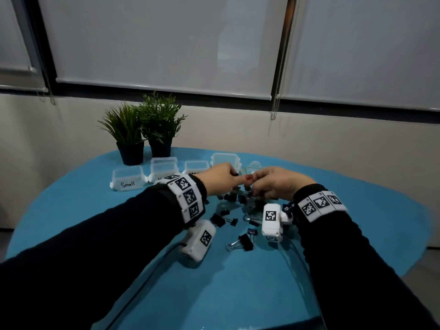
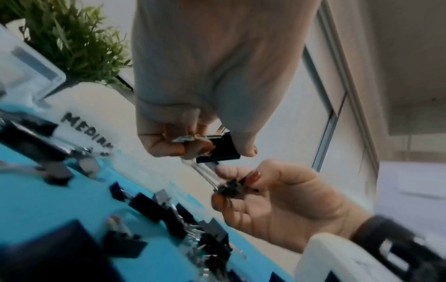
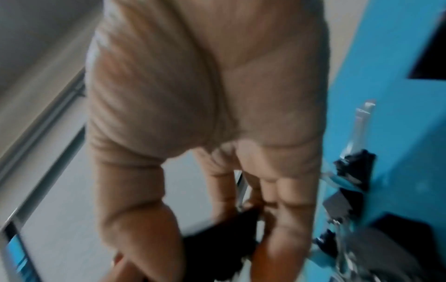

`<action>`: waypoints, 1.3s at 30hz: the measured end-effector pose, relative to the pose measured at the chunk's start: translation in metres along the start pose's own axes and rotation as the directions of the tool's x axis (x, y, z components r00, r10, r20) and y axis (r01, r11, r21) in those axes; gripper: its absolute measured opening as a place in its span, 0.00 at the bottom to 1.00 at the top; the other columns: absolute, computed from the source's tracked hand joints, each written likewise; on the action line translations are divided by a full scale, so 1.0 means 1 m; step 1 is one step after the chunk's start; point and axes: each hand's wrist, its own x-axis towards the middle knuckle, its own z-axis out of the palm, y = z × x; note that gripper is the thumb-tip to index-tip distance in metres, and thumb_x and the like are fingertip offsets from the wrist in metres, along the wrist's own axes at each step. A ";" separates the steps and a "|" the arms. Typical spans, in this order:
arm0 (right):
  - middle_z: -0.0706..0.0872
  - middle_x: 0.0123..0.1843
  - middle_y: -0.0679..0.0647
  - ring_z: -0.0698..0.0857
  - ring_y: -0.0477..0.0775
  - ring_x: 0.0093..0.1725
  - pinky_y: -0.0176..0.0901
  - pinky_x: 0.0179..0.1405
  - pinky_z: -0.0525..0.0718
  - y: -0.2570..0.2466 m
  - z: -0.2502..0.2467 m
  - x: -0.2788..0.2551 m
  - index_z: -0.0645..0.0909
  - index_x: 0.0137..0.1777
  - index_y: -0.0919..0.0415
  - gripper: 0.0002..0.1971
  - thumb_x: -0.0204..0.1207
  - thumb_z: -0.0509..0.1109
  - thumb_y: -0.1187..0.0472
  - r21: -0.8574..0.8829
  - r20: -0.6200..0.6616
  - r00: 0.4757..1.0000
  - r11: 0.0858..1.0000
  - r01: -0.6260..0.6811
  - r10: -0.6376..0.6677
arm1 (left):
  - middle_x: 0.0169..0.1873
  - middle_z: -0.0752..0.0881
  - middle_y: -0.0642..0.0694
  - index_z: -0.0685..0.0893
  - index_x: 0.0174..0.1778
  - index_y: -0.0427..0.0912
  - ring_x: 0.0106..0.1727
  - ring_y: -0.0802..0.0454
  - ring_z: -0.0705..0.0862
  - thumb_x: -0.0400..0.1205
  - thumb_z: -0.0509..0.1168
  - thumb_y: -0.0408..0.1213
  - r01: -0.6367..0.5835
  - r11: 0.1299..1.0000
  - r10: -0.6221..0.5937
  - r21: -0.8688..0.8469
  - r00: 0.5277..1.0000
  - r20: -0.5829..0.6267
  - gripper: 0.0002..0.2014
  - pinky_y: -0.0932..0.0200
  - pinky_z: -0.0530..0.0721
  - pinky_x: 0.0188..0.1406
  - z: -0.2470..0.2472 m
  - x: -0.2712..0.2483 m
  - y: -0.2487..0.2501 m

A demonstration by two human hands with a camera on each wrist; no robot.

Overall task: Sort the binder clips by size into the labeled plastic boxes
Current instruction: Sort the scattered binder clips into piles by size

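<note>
— Dim and bluish in the head view; soft grey glow through the blinds [image 1: 162,44] at top. Glare anywhere?
— Faint sheen on the table [image 1: 238,282], lower centre. Straight lines bowed toward the edges.
— Wrist views?
— Left: smeared lower left, clips [image 2: 149,209] streaked. Right: blurred throughout, hand [image 3: 205,114] soft, nothing sharp.

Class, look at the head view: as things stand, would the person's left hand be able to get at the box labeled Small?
Probably yes. The Small box sits open just left of the left hand, with bare table between them. However, that hand already pinches a binder clip.
</note>
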 end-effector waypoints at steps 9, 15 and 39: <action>0.84 0.56 0.64 0.85 0.58 0.50 0.41 0.37 0.86 0.017 -0.009 -0.002 0.82 0.66 0.72 0.21 0.74 0.60 0.77 0.504 -0.153 0.979 0.841 0.198 -0.139 | 0.59 0.87 0.42 0.75 0.78 0.42 0.49 0.50 0.86 0.85 0.68 0.49 -0.005 0.856 -0.027 -0.518 0.998 -0.054 0.27 0.56 0.82 0.42 0.030 0.014 0.013; 0.89 0.47 0.60 0.86 0.54 0.42 0.39 0.31 0.79 0.023 -0.010 0.000 0.84 0.61 0.69 0.18 0.72 0.78 0.65 0.438 -0.235 0.955 0.857 0.271 -0.181 | 0.66 0.84 0.45 0.72 0.82 0.45 0.47 0.53 0.90 0.85 0.68 0.30 -0.094 0.767 0.035 -0.635 0.994 -0.105 0.28 0.59 0.88 0.51 0.038 0.013 0.005; 0.84 0.37 0.56 0.80 0.51 0.29 0.40 0.21 0.76 0.015 0.009 -0.004 0.81 0.55 0.67 0.24 0.74 0.79 0.46 -0.092 -0.315 0.901 0.954 0.285 -0.299 | 0.36 0.90 0.42 0.88 0.51 0.33 0.28 0.60 0.85 0.82 0.73 0.34 0.076 0.647 -0.064 -0.759 0.997 0.045 0.07 0.71 0.77 0.21 0.047 0.013 -0.005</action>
